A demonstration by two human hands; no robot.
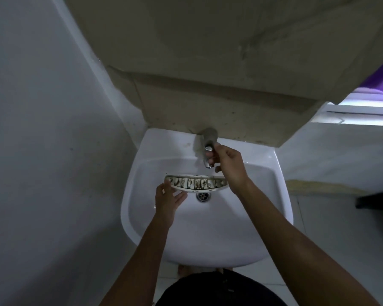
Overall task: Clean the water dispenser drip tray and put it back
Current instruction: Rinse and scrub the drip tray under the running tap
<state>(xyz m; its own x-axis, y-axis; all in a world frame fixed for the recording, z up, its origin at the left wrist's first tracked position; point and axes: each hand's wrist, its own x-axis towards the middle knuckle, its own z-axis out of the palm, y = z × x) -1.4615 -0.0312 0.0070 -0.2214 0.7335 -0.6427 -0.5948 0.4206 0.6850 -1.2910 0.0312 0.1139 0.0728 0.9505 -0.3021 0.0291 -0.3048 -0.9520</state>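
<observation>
Holding drip tray left end: left hand; right hand on faucet.

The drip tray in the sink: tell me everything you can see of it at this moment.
The drip tray is a long, curved, crescent-like piece of what looks like white plastic, with a row of slots along it. Dark brown grime fills the slots and speckles its edges, so it is still dirty. It is held over the white sink, just above the drain and below the tap. The left hand holds its left end; its right end passes behind the right hand, which is on the tap.
</observation>
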